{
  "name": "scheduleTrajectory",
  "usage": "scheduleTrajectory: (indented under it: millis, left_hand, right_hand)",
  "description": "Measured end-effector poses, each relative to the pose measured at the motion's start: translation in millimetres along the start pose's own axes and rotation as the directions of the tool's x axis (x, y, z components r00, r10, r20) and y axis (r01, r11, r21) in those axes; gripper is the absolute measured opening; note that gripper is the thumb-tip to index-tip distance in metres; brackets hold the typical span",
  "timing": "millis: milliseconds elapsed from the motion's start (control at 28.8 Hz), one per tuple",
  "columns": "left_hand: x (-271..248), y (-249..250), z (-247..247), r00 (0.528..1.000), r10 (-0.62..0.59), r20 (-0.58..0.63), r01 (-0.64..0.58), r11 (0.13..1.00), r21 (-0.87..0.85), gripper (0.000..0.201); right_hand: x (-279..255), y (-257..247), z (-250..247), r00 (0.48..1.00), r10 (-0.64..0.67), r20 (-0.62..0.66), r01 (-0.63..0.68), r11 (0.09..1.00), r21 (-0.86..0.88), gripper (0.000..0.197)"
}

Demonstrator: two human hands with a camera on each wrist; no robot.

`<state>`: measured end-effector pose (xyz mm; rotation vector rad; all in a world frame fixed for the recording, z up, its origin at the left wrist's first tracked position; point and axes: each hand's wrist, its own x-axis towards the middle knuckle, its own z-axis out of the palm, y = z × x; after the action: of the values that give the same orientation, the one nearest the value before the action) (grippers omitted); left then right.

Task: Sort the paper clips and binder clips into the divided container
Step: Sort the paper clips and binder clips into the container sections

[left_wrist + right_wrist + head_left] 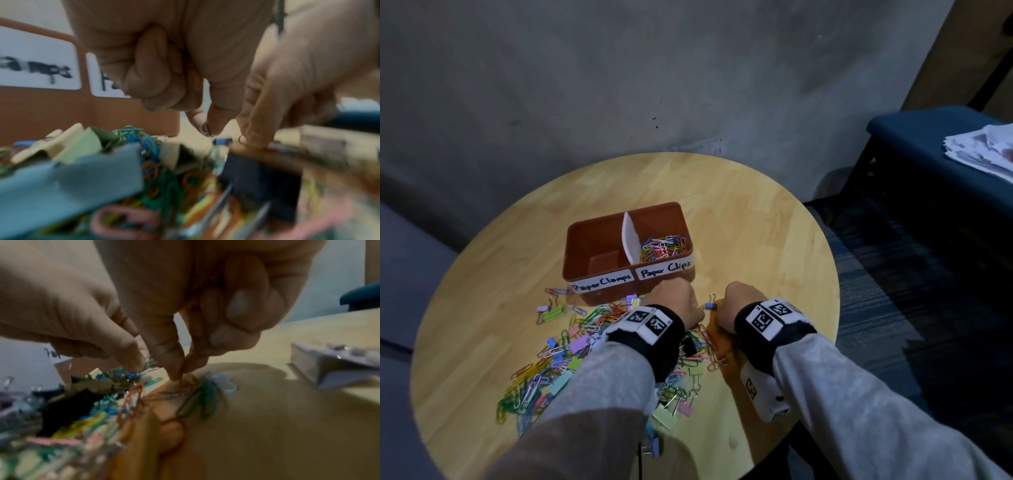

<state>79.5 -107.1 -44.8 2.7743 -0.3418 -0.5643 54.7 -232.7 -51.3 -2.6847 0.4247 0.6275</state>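
A heap of coloured clips [571, 356] is spread on the near side of a round table [756, 240]. Above it, a small blue clip [709, 306] is pinched by the left hand [677, 301], while an orange paper clip [180, 386] is pinched by the right hand [736, 303]. Beyond, a brown box [599, 240] is seen, paper clips filling its right half.

Left hand [675, 301] fisted; right hand [739, 305] pinching.

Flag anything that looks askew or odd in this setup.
The white divider in the brown container sits bowed and tilted, not straight. The "Paper Clamps" compartment looks empty though binder clips lie mixed with paper clips on the table.
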Motion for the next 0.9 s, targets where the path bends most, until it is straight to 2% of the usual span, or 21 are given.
scheduleTrajectory:
  millis: [69,104,139,174,243,313,347,417,486,591,695,799,903]
  left_hand:
    - [-3.4,-6.6,-1.7,0.999,-0.013,-0.04,0.003,0.973,-0.233,0.018]
    - [-5.7,-9.0,-3.5,0.998,-0.027,-0.064,0.004,0.942,-0.335,0.02]
    - [-7.2,-10.8,-6.2,0.996,-0.057,-0.067,0.022,0.899,-0.438,0.022]
    - [-8.9,-11.9,-8.9,0.994,-0.106,-0.041,0.066,0.832,-0.551,0.025]
    - [-14.0,-12.1,-13.8,0.982,-0.17,0.077,0.166,0.602,-0.781,0.026]
    - [-19.0,-13.2,-17.5,0.976,-0.117,0.182,0.214,0.397,-0.892,0.027]
    - [-21.1,-13.8,-17.5,0.975,-0.077,0.208,0.222,0.332,-0.917,0.029]
    - [-24.1,-12.4,-16.7,0.969,-0.007,0.246,0.242,0.194,-0.951,0.033]
    - [-27.6,-8.7,-17.4,0.961,0.053,0.273,0.269,0.064,-0.961,0.036]
    - [-31.2,-2.7,-17.9,0.958,0.104,0.269,0.272,-0.017,-0.962,0.034]
    - [-29.7,-1.0,-18.0,0.967,0.075,0.242,0.243,0.006,-0.97,0.033]
    - [-25.7,-1.3,-19.6,0.976,0.046,0.214,0.213,0.029,-0.977,0.041]
    - [-21.8,1.6,-21.1,0.976,0.018,0.216,0.215,0.044,-0.976,0.037]
  right_hand:
    - [-1.9,4.0,-3.2,1.0,0.017,0.001,-0.017,0.984,0.176,0.025]
    - [-3.5,6.5,-6.9,0.999,0.032,0.017,-0.036,0.946,0.323,0.024]
    - [-5.5,9.6,-11.7,0.998,0.039,0.053,-0.061,0.867,0.495,0.022]
    - [-8.0,13.5,-16.5,0.993,0.037,0.11,-0.1,0.746,0.658,0.021]
    - [-13.4,21.6,-25.4,0.973,-0.014,0.228,-0.201,0.422,0.884,0.015]
    - [-20.0,29.3,-32.3,0.952,-0.12,0.28,-0.269,0.097,0.958,0.011]
    - [-23.2,32.8,-34.2,0.947,-0.161,0.279,-0.285,-0.014,0.958,0.013]
    - [-28.3,36.2,-34.8,0.937,-0.222,0.268,-0.304,-0.146,0.941,0.012]
    - [-31.2,36.6,-33.0,0.927,-0.266,0.266,-0.324,-0.207,0.923,0.009]
    - [-31.6,36.2,-30.6,0.902,-0.322,0.287,-0.375,-0.254,0.892,0.006]
    - [-30.0,38.0,-30.7,0.891,-0.321,0.321,-0.403,-0.235,0.885,0.015]
    - [-28.9,40.7,-28.9,0.903,-0.272,0.333,-0.399,-0.243,0.884,0.027]
    - [-29.6,40.2,-27.4,0.916,-0.249,0.315,-0.379,-0.277,0.883,0.026]
